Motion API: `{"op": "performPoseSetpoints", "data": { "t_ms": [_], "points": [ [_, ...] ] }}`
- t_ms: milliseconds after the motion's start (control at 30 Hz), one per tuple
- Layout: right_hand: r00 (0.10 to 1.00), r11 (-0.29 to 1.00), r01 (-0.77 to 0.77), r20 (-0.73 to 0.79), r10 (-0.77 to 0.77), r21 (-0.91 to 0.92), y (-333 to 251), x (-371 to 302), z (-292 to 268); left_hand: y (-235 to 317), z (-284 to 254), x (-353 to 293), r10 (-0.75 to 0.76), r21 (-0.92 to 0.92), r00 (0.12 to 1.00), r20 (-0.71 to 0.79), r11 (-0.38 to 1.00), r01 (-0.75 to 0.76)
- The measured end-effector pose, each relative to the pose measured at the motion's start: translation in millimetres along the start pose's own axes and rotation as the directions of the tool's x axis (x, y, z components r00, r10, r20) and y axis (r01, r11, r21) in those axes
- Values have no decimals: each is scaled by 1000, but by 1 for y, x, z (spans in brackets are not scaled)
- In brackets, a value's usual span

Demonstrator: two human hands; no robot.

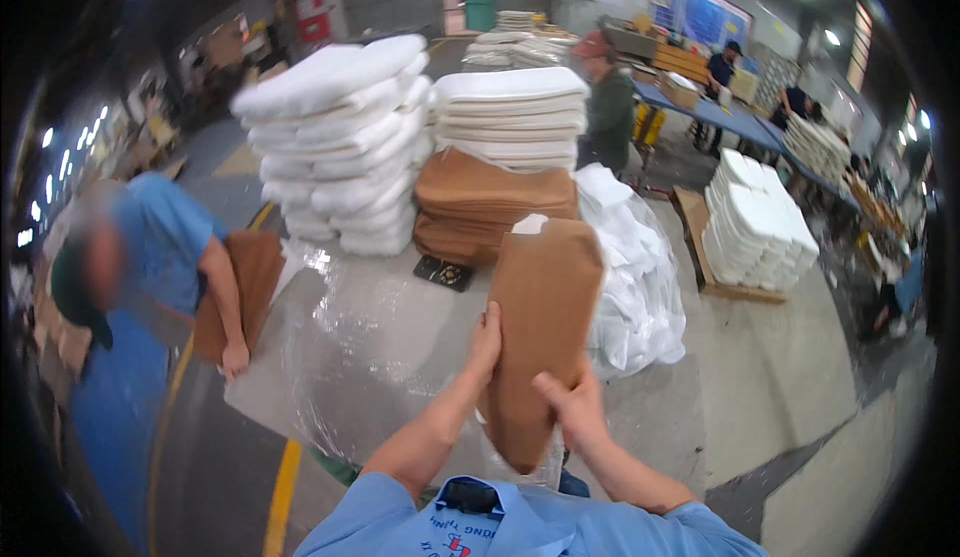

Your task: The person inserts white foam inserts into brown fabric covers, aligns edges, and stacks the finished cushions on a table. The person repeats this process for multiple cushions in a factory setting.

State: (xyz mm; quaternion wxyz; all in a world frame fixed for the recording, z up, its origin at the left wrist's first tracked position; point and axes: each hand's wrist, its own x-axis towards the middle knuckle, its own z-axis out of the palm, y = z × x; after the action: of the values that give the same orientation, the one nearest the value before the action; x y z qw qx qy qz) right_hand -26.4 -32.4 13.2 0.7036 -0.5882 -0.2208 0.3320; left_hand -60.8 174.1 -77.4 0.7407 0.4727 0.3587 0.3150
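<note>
Between my two hands a long brown padded cushion is held up on end over the table's near side. A bit of white shows at its top edge. My left hand grips its left side, fingers hidden behind it. Lower on the right side, my right hand clasps it with the thumb across the front. Behind it, a pile of brown cushions lies on the table, which has a clear plastic cover. A small black patterned item rests by that pile.
Tall stacks of white pads and cream pads stand at the back. Crumpled white material in clear plastic sits right. At left, a co-worker handles another brown cushion. White blocks stand on a wooden pallet.
</note>
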Motion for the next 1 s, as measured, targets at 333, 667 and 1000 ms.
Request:
{"op": "performPoseSetpoints", "data": {
  "t_ms": [333,667,1000],
  "points": [
    [958,899,-65,-225,177,433,69,-6,-83,10,-57,10,-319,181,948,24,934,309],
    [950,808,123,-305,72,576,119,-70,-94,74,-112,-6,-172,361,973,-153,907,217],
    [970,687,165,-241,15,708,124,-80,-97,161,-142,-3,13,503,968,-251,856,119]
  ]
}}
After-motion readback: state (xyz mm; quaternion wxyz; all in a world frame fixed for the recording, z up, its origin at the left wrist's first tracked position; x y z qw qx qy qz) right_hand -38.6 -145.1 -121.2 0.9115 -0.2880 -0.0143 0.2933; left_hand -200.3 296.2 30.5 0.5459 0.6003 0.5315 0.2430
